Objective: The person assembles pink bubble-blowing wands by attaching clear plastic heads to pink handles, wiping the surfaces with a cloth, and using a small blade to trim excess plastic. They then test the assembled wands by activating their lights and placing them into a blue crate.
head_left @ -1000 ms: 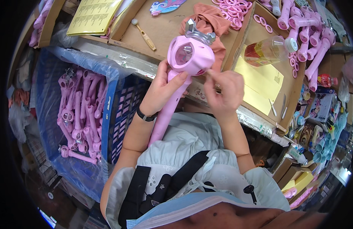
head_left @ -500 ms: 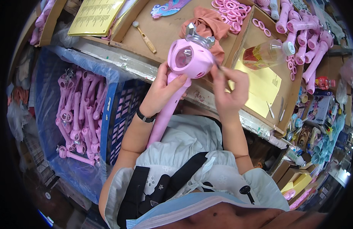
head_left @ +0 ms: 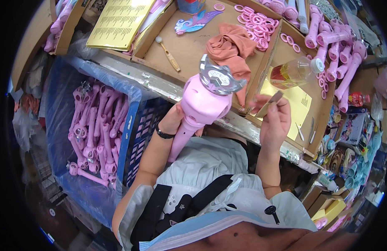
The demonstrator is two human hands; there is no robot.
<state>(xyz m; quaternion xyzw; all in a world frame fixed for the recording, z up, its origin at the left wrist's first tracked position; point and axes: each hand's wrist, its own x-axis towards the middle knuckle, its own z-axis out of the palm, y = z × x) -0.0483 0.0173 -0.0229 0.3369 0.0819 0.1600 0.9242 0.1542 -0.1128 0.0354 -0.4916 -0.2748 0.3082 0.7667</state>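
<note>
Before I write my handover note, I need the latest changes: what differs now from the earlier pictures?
The right hand has drawn back rightward from the wand, a small flat piece between its fingers. The wand has turned, showing its silver crown more face-on. The left hand still holds the wand's handle; the cloth, brush and bottle stay put.

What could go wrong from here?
The flat brown piece in the right hand might scratch the pink wand or its silver crown. Only the left hand holds the wand, so it could twist or slip. The clear bottle near the right hand might get knocked.
</note>
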